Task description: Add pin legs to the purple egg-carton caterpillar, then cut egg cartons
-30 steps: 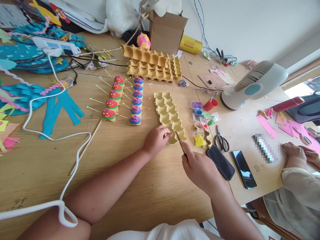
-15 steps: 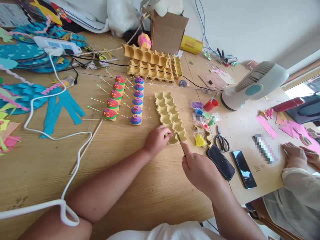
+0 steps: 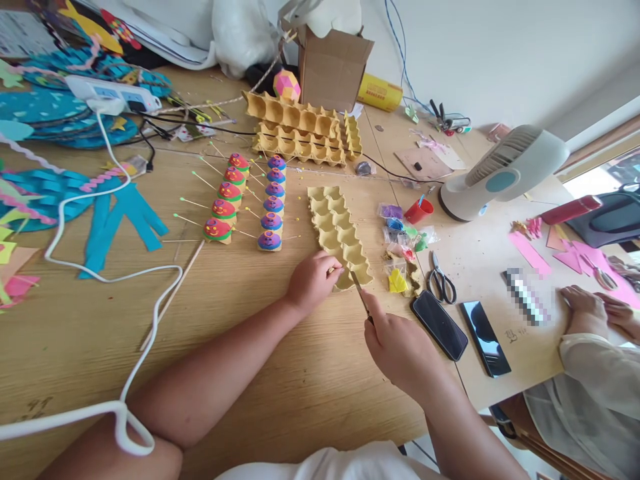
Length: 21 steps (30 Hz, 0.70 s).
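Observation:
A long yellow egg-carton strip [image 3: 336, 227] lies on the wooden table in front of me. My left hand [image 3: 311, 280] grips its near end, fingers curled over the edge. My right hand [image 3: 397, 343] is closed round a thin craft knife [image 3: 360, 292], its blade pointing at the strip's near right corner. Left of the strip stand two rows of painted carton cups [image 3: 250, 200] with faces and pins sticking out, one row red and green, one blue and purple.
More egg cartons [image 3: 300, 130] and a cardboard box [image 3: 333, 60] stand behind. Scissors [image 3: 441, 281], two phones [image 3: 460, 327], clay bags [image 3: 400, 233] and a red cup lie right. A fan [image 3: 500, 173] stands further right. A white cable [image 3: 100, 280] loops left. Another person's hands [image 3: 595, 310] rest at right.
My right hand has drawn the knife slightly down and toward me along the strip's near corner. My left hand stays on the strip.

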Available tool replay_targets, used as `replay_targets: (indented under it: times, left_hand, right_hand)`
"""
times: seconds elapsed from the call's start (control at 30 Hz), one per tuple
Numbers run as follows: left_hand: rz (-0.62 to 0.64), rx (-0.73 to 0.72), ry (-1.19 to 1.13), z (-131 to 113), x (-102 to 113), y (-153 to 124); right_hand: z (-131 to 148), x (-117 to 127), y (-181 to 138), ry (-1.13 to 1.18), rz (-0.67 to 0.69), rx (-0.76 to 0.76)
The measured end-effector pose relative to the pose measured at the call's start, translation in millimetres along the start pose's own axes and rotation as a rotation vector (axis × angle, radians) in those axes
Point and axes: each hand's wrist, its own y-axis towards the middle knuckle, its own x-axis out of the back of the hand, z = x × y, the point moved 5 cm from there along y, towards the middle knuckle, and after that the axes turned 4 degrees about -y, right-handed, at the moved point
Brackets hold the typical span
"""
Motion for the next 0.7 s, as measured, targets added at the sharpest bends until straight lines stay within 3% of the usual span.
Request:
replay_targets:
  times: [0.3,0.7]
  left_hand:
    - [-0.018,-0.015,0.023,3,-2,-1]
    - [-0.002,0.027,-0.018,3,-1,0]
  right_hand:
    - [-11,8,6,0.204,-0.164,-0.027]
    - [-12,27,41,0.232,-0.211,-0.067]
